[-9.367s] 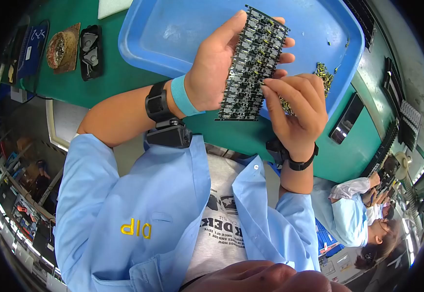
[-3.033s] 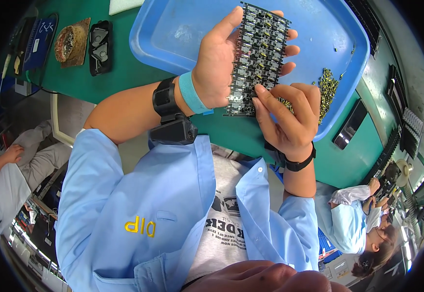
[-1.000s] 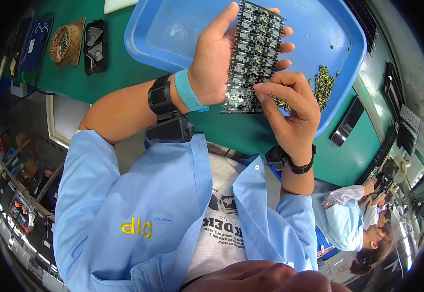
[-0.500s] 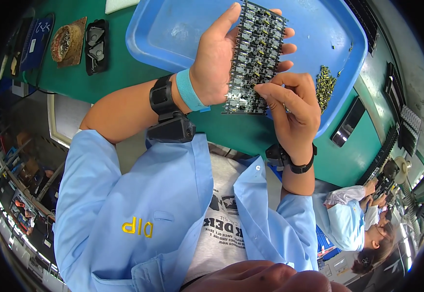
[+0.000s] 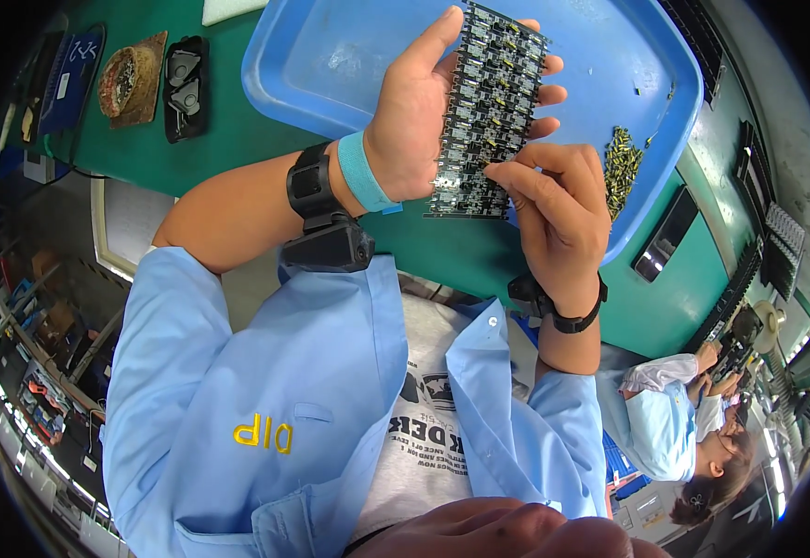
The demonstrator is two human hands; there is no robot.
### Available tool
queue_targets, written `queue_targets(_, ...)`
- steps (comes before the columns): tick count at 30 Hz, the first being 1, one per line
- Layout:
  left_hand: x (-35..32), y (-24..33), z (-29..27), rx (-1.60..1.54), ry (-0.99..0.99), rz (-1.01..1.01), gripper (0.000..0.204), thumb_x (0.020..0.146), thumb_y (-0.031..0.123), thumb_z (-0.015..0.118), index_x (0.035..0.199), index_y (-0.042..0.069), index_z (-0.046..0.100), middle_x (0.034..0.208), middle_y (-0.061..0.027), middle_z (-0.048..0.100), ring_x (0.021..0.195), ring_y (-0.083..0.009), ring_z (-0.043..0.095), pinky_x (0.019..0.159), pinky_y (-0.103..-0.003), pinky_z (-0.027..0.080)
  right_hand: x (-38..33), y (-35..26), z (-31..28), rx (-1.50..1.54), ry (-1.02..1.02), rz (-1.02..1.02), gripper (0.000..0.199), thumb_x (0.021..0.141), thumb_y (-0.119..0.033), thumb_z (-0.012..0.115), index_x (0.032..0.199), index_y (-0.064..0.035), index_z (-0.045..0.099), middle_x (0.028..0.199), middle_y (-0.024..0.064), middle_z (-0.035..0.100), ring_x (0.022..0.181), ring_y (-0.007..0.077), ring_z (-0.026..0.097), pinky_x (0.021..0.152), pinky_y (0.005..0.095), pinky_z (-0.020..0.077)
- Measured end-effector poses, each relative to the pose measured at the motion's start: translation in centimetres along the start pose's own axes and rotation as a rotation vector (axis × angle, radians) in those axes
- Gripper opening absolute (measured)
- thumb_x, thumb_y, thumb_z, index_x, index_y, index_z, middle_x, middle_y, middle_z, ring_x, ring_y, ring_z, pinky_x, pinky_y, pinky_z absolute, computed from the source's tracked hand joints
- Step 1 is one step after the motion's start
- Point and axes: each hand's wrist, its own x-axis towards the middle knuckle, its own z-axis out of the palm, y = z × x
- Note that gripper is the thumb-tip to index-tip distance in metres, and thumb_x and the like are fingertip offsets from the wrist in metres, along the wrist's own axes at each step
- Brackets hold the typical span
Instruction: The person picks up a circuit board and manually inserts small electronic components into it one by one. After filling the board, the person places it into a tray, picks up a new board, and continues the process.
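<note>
Over the blue tray [image 5: 331, 60]: right hand [image 5: 563, 200] lingers at one spot

Black circuit panel [image 5: 489, 102] overhangs the tray's near edge, held by the left hand [image 5: 410, 121], fingers part-curled beneath. Right fingers pinched nearly closed against the panel's lower part; from here I cannot tell whether they hold anything. Since a second ago, contact spot barely shifted, thumb more hidden: suggests this spot remains unfinished.
</note>
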Motion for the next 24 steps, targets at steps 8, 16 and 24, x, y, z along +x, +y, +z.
queue_targets(8, 0.1, 0.1, -0.4, 0.009, -0.006, -0.048, 0.063, 0.114, 0.050, 0.030, 0.155, 0.004, 0.043, 0.139, -0.0183, 0.062, 0.124, -0.0323, 0.063, 0.107, -0.048, 0.055, 0.4, 0.4, -0.9, -0.149, -0.090, -0.202, 0.036, 0.067, 0.000, 0.075, 0.101, -0.0070, 0.080, 0.104, 0.0033, 0.071, 0.087, 0.0226, 0.061, 0.074, 0.0360, 0.0465)
queue_targets(16, 0.2, 0.1, -0.4, 0.072, 0.060, -0.075, 0.062, 0.114, 0.050, 0.029, 0.153, 0.004, 0.045, 0.139, -0.0182, 0.062, 0.123, -0.0329, 0.064, 0.106, -0.048, 0.055, 0.2, 0.2, -1.0, -0.266, -0.094, -0.334, 0.040, 0.066, -0.014, 0.073, 0.104, -0.0082, 0.081, 0.106, 0.0015, 0.071, 0.090, 0.0209, 0.062, 0.077, 0.0378, 0.0448)
queue_targets(24, 0.6, -0.6, 1.2, 0.352, 0.353, -0.038, 0.061, 0.114, 0.050, 0.029, 0.152, 0.005, 0.046, 0.139, -0.0185, 0.062, 0.123, -0.0338, 0.064, 0.106, -0.049, 0.055, 0.1, 0.7, -0.9, -0.276, -0.083, -0.387, 0.034, 0.068, -0.016, 0.073, 0.101, -0.0109, 0.080, 0.109, -0.0009, 0.070, 0.090, 0.0184, 0.062, 0.074, 0.0354, 0.0447)
